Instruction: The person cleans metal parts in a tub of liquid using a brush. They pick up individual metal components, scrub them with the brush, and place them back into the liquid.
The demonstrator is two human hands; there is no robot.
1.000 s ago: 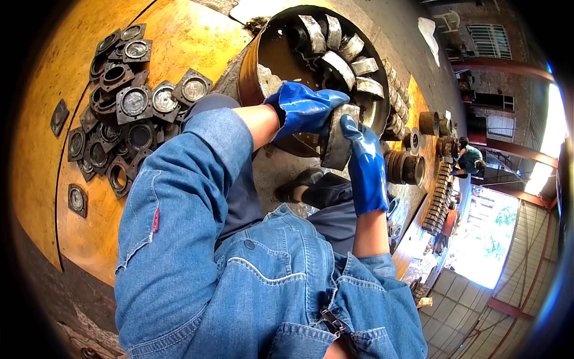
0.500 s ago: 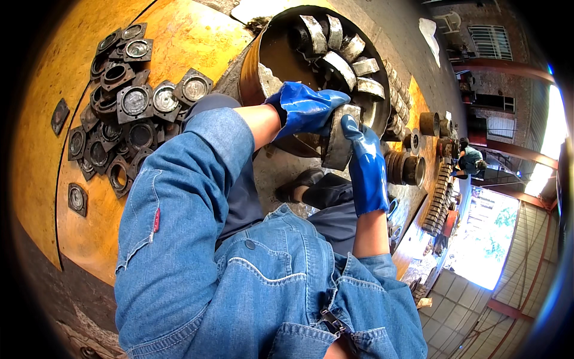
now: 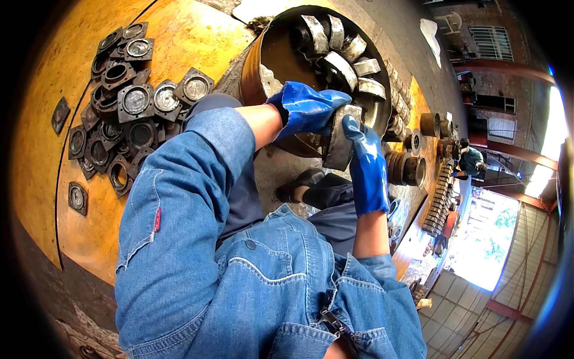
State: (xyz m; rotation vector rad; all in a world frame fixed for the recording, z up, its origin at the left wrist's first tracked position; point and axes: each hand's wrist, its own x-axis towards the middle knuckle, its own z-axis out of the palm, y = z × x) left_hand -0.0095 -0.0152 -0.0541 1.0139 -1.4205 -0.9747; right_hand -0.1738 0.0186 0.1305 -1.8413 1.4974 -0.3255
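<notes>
Both of my hands wear blue rubber gloves and grip one thick, dark grey metal ring [image 3: 338, 151], held tilted at the near edge of a large round metal tub [image 3: 253, 70]. My left hand [image 3: 308, 107] comes from the left and clasps its upper left side. On the other side, my right hand [image 3: 363, 149] is closed round it, with the thumb lying along its face. The fingertips behind the ring are hidden. Inside the tub, beyond my hands, several similar metal rings [image 3: 339, 70] lie in dark liquid.
To the left, a heap of square metal flanges [image 3: 134, 100] with round centres lies on a yellow sheet [image 3: 191, 30]. Right of the tub stand rows of stacked rings [image 3: 438, 200] and short metal cylinders [image 3: 412, 170]. Another person [image 3: 471, 160] bends over farther right.
Almost nothing differs. My hands keep the same grip on the metal ring, and the view has shifted very slightly.
</notes>
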